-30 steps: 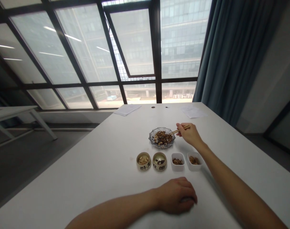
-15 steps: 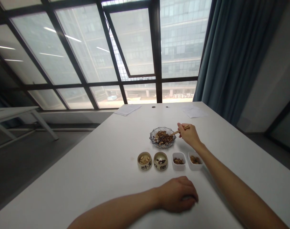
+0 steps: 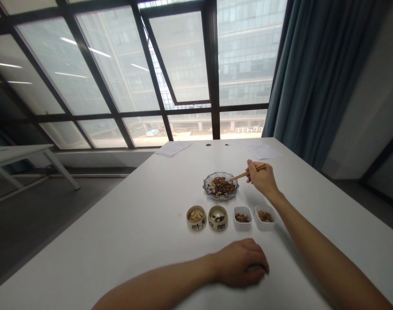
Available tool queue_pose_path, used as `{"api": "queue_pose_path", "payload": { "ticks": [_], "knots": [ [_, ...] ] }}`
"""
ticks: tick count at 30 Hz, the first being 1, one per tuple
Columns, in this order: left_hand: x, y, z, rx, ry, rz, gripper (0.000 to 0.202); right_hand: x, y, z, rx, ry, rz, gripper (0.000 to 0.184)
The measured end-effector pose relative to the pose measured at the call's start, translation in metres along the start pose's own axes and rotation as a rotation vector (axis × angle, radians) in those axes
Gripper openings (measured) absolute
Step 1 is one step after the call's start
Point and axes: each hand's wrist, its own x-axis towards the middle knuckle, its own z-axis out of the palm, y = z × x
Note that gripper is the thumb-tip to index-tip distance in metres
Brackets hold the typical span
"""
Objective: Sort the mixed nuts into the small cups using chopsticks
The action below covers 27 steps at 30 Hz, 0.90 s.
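Note:
My right hand is closed around a pair of wooden chopsticks. Their tips are over the right side of a scalloped glass dish heaped with a mix of dark and pale seeds or nuts. Whether anything is between the tips is too small to tell. My left hand rests on the table, fingers loosely curled, nothing visible in it. Between my hands and the dish stand two cream bowls with dark characters, one with pale nuts, the other with dark seeds.
Right of the cream bowls are two white square bowls, one of brown elongated pieces, one of lighter brown pieces. Papers lie at the white table's far left, another sheet at far right. Windows and a blue curtain stand beyond.
My right hand has moved slightly up and to the right, drawing the chopstick tips up from within the seeds towards the dish's right rim. My left hand stays still.

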Motion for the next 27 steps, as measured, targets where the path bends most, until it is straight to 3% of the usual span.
{"api": "queue_pose_path", "payload": {
  "ticks": [6,13,20,27],
  "knots": [
    [0.000,0.000,0.000,-0.005,0.013,0.016,0.013,-0.007,-0.051,-0.032,0.073,0.003,-0.027,0.061],
    [0.002,0.003,-0.003,0.006,0.011,0.010,0.013,-0.033,-0.104,-0.079,-0.020,-0.123,-0.007,0.058],
    [0.002,0.005,-0.005,-0.002,-0.011,-0.038,0.013,-0.049,-0.111,-0.086,-0.046,-0.382,0.088,0.053],
    [0.002,0.006,-0.006,-0.012,0.001,-0.027,0.013,-0.047,-0.105,-0.082,-0.063,-0.458,0.118,0.053]
  ]
}}
